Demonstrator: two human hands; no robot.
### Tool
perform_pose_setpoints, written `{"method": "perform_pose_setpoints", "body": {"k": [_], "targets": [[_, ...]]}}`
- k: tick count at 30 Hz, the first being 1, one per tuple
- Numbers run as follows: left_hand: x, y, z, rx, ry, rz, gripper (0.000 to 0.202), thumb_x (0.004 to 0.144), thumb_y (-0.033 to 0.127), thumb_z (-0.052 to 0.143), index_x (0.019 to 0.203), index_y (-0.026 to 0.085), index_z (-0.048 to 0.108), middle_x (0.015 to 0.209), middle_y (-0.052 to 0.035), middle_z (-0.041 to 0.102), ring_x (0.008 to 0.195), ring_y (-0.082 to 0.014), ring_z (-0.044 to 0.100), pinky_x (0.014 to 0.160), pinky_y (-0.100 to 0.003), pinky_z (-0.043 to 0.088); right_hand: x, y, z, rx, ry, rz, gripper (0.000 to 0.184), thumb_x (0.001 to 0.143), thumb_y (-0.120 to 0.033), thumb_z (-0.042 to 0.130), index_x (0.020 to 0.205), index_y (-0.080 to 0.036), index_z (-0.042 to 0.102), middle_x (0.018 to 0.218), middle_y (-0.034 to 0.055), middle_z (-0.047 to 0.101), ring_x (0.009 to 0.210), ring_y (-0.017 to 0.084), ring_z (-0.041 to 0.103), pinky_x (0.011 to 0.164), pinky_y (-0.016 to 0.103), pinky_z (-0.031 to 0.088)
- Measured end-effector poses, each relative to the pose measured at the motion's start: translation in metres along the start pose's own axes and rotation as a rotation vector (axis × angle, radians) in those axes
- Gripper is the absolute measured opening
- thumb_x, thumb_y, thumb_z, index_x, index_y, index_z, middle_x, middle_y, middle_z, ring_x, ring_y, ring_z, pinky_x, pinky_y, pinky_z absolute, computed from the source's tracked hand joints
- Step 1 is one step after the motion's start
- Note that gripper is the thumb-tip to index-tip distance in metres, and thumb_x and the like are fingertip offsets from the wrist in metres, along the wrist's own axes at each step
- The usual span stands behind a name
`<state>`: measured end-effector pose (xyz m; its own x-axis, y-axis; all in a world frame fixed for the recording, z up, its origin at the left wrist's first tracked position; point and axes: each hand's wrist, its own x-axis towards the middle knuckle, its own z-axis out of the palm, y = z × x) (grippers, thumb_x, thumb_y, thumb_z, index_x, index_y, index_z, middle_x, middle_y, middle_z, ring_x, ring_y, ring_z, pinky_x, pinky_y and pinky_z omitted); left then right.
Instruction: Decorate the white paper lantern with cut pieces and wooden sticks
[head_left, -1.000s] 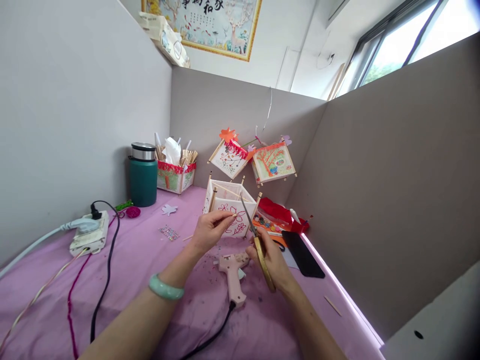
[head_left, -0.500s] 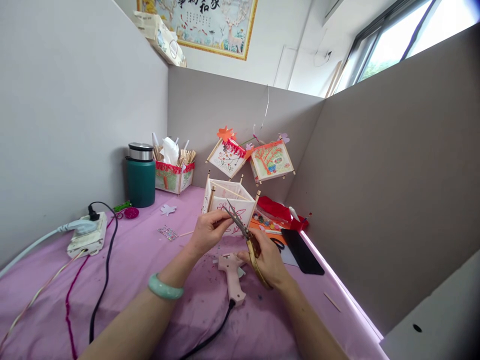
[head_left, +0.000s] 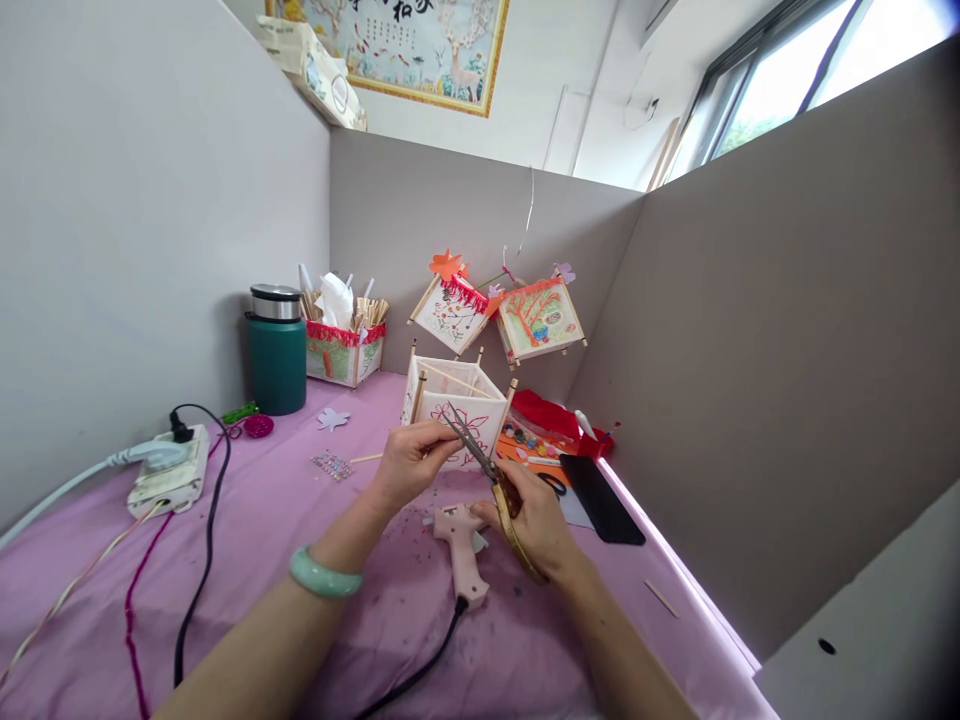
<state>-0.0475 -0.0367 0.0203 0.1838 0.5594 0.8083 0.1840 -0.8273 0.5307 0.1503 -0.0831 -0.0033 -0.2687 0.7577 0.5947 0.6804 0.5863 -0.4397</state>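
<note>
Scissors (head_left: 480,453) are clamped in right hand (head_left: 536,515), blades at left hand (head_left: 405,465), whose grip is pinched together, contents unclear; cutting appears in hand, any snip requiring steady alignment

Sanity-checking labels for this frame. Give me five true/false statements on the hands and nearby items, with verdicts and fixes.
1. The right hand holds scissors. True.
2. The left hand is spread flat. False: its thumb and forefinger are drawn together by the scissor blades; whether they pinch something is too small to tell.
3. A pale green bangle is on the left wrist. True.
4. The glue gun is gripped in the left hand. False: it lies on the purple tablecloth.
5. The dark green bottle stands to the right of the white-panelled stick frame. False: it stands to the left of it.
</note>
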Motion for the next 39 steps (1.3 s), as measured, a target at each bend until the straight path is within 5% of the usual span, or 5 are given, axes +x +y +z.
{"method": "perform_pose_setpoints", "body": {"k": [6,21,39], "targets": [[-0.0007,-0.0016,0.0004,-0.013,0.012,0.010,0.012,0.082,0.023,0.062,0.082,0.015,0.071,0.079,-0.0067,0.070,0.072,-0.0153,0.063,0.068,-0.025,0.049,0.0001,0.0005,0.0008,0.035,-0.011,0.005,0.033,0.077,-0.039,0.065,0.104,-0.022,0.058,0.075,0.0014,0.055,0.063,0.016,0.047,0.058,0.028,0.039],[0.0022,-0.0019,-0.0024,-0.038,-0.028,0.058,0.013,0.083,0.021,0.061,0.088,0.016,0.072,0.081,-0.0054,0.070,0.074,-0.0147,0.064,0.068,-0.023,0.050,-0.0021,0.0026,-0.0013,-0.059,0.014,-0.017,0.047,0.077,-0.044,0.066,0.117,-0.022,0.054,0.091,0.0045,0.059,0.077,0.019,0.054,0.071,0.031,0.043],[0.0008,-0.0029,-0.0010,-0.021,0.014,0.064,0.009,0.080,0.021,0.064,0.081,0.017,0.073,0.077,-0.0061,0.071,0.070,-0.0147,0.064,0.065,-0.024,0.050,-0.0010,0.0042,0.0001,-0.019,0.039,-0.010,0.024,0.079,-0.039,0.064,0.092,-0.019,0.059,0.063,-0.0034,0.049,0.056,0.012,0.042,0.054,0.025,0.034]]}}
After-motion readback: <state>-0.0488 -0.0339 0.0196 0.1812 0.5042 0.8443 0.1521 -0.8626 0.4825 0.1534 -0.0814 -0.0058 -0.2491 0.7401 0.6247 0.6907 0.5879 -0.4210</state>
